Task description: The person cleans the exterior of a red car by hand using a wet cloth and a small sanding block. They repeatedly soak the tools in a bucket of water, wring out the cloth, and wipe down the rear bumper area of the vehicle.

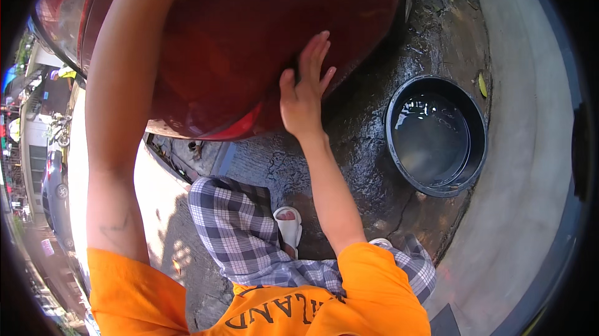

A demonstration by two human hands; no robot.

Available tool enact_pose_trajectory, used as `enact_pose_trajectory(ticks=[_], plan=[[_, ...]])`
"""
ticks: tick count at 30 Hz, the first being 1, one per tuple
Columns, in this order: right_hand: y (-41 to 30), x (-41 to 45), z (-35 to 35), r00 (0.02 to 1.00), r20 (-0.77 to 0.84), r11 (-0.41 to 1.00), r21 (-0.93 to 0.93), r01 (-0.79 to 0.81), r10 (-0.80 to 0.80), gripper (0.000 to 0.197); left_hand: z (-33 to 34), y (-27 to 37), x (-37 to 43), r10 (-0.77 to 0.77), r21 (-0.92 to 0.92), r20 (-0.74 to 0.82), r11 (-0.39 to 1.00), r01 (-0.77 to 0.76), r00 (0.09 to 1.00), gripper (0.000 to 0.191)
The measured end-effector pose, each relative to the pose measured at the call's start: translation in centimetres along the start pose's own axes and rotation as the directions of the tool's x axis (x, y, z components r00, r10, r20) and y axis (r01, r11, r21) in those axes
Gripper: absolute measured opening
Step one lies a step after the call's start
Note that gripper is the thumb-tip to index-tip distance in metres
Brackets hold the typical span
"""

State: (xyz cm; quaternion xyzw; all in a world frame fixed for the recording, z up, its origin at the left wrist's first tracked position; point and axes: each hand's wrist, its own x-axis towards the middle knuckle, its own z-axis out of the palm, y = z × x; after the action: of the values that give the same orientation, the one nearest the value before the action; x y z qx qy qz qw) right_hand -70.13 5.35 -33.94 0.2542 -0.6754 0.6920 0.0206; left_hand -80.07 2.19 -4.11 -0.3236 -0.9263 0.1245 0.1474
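Observation:
A dark red car body (224, 50) fills the upper middle, its painted panel facing me. My right hand (304, 88) is at the panel's lower right edge, fingers apart and nothing held. It appears to rest against the paint, though contact is hard to confirm. My left arm reaches up across the car, and its hand is out of view past the top edge. A red reflector or lamp (241, 123) sits low on the body, left of my right hand. To the right stands a round black bucket (389, 137) with cloudy water (428, 149) inside.
Wet, cracked concrete (362, 167) runs beneath the car and bucket. A pale wall (524, 149) curves along the right side. Past the bright pavement at far left, a parked car (56, 195) and a motorcycle (62, 130) show, plus a person in yellow (68, 72).

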Motion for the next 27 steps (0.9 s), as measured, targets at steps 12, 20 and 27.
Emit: enact_pose_trajectory(ticks=[12, 20, 27], plan=[[-2.1, -1.2, 0.6, 0.997, 0.043, 0.998, 0.011, -0.063, 0.062, 0.071, 0.1, -0.2, 0.3, -0.023, 0.013, 0.023, 1.000, 0.023, 0.999, 0.041], [0.1, 3.0, -0.4, 0.992, 0.007, 0.992, -0.026, -0.123, 0.123, 0.067, 1.8, -1.7, 0.8, -0.034, 0.005, 0.024, 0.999, 0.034, 0.999, 0.041], [2.2, 8.6, -2.8, 0.987, -0.093, 0.984, 0.127, -0.122, 0.134, 0.066, 1.4, -0.9, 0.9, -0.033, 0.002, 0.032, 0.999, 0.032, 0.999, 0.041]])
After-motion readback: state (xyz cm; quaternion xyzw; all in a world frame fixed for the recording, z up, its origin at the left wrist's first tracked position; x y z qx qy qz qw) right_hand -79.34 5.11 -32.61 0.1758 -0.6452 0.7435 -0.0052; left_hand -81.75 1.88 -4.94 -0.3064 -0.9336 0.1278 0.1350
